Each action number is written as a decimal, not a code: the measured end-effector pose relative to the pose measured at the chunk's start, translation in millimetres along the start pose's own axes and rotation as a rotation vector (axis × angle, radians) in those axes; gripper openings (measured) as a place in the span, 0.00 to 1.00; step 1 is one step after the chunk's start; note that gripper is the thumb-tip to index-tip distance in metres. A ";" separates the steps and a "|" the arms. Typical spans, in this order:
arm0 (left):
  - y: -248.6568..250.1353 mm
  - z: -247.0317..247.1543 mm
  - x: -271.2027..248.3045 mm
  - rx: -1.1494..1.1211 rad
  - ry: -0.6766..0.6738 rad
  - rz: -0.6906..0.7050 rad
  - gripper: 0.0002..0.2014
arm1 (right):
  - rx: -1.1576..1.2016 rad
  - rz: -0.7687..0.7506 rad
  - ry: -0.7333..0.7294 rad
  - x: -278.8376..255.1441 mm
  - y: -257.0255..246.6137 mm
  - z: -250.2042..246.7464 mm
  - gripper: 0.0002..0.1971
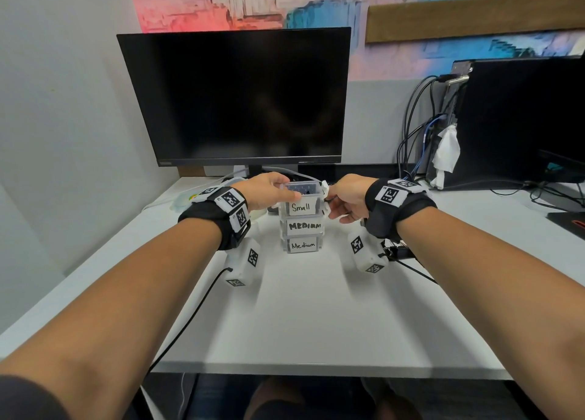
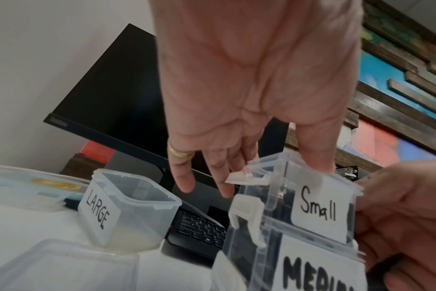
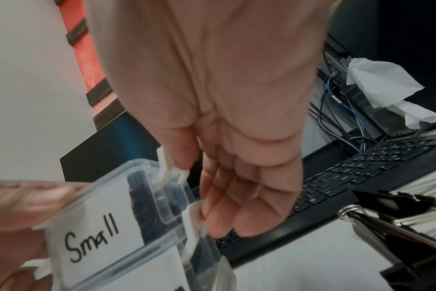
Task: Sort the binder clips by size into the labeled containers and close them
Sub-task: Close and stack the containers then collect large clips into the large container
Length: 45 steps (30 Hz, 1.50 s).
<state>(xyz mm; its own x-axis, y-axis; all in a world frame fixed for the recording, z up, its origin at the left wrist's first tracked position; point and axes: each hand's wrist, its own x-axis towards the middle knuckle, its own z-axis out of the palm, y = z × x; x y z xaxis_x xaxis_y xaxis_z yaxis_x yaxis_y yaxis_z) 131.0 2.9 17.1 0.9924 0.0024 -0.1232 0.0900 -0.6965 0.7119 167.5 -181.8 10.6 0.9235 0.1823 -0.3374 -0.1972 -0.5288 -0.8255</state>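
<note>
**Both hands on the top box of the stack**

The white table point(image 1: 316, 318) carries the work out in front of a dark monitor point(image 1: 234, 96), probably so both arms can reach it squarely. In the middle stands a stack of three clear boxes, one directly on another: two marked Medium at the bottom point(image 1: 303, 245) and middle point(image 1: 304, 226), and the Small box point(image 1: 300, 206) on top. Stacking them suggests those boxes are already filled, with closing as the step in hand.

Off to the left, apart from the stack, an open Large box point(image 2: 127, 208) stands without its lid, so that size looks unfinished. Large black binder clips point(image 3: 396, 222) lie at the right, near the keyboard point(image 3: 361, 173).

The left hand point(image 1: 269, 190) reaches over the Small box, thumb on the front edge of its lid and fingers behind: a steadying grip on the box. The right hand point(image 1: 346, 198) works the right side, thumb pressing the white latch point(image 3: 169, 173) and curled fingers at the latch below; its grip is narrow, on the latch. Dark small clips point(image 3: 147, 193) show through the clear wall, inside the Small box.
</note>
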 end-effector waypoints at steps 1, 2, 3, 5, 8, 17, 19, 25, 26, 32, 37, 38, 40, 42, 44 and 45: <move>0.5 0.1 -0.7 0.004 0.000 0.001 0.33 | -0.002 -0.009 0.001 -0.5 -1.1 -0.5 0.13; 1.1 0.1 -1.3 0.009 0.001 0.001 0.33 | -0.005 -0.016 0.001 -1.7 -2.5 -0.8 0.13; 1.5 0.1 -1.8 0.014 0.000 0.000 0.33 | -0.009 -0.018 0.001 -2.6 -3.5 -1.2 0.14; 2.5 -0.1 -2.9 0.028 -0.001 -0.002 0.33 | -0.025 -0.016 -0.007 -4.0 -5.0 -1.9 0.13; 3.7 -0.4 -4.5 0.044 -0.002 -0.004 0.34 | 0.018 -0.022 -0.008 -6.3 -6.3 -2.7 0.16; 4.3 -0.8 -5.7 0.071 0.012 -0.007 0.34 | -0.028 -0.057 0.021 -11.8 -19.9 -2.0 0.18; 4.3 -0.9 -6.5 0.073 0.012 -0.007 0.34 | -0.054 -0.057 0.022 -12.6 -22.2 -1.9 0.18; 7.6 -3.4 -7.7 0.083 -0.005 -0.010 0.33 | -0.053 -0.027 0.026 -13.5 -21.3 -2.5 0.17; 8.9 -3.3 -8.7 0.083 -0.009 -0.011 0.33 | -0.055 -0.024 0.033 -13.1 -21.2 -1.6 0.17; 6.2 -0.9 -12.4 0.051 -0.014 -0.021 0.35 | -0.098 -0.031 0.075 -16.8 -27.1 4.6 0.17; -6.0 -5.8 -21.4 -0.078 0.038 -0.019 0.32 | -0.307 -0.172 0.109 -25.8 -28.3 0.0 0.18; -10.3 -7.9 -22.8 -0.072 0.063 -0.026 0.31 | -0.354 -0.212 0.119 -27.9 -28.7 -0.3 0.19; -17.8 -12.3 -25.3 -0.023 0.098 -0.039 0.28 | -0.445 -0.270 0.140 -32.0 -30.9 2.5 0.20; -25.0 -15.5 -28.6 0.093 0.125 -0.051 0.23 | -0.509 -0.313 0.149 -34.4 -34.7 8.4 0.18; -31.3 -16.5 -35.4 0.271 0.127 -0.111 0.21 | -0.584 -0.344 0.132 -37.7 -37.8 15.3 0.18; -35.8 -16.4 -37.0 0.339 0.123 -0.144 0.21 | -0.612 -0.351 0.115 -38.6 -38.9 18.9 0.19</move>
<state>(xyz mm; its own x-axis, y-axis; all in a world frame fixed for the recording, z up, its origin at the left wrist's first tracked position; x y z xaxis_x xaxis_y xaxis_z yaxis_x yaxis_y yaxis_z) 92.4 39.4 7.5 0.9761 0.1894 -0.1063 0.2168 -0.8803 0.4220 133.3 -152.7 47.2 0.9341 0.3565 -0.0203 0.3071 -0.8312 -0.4634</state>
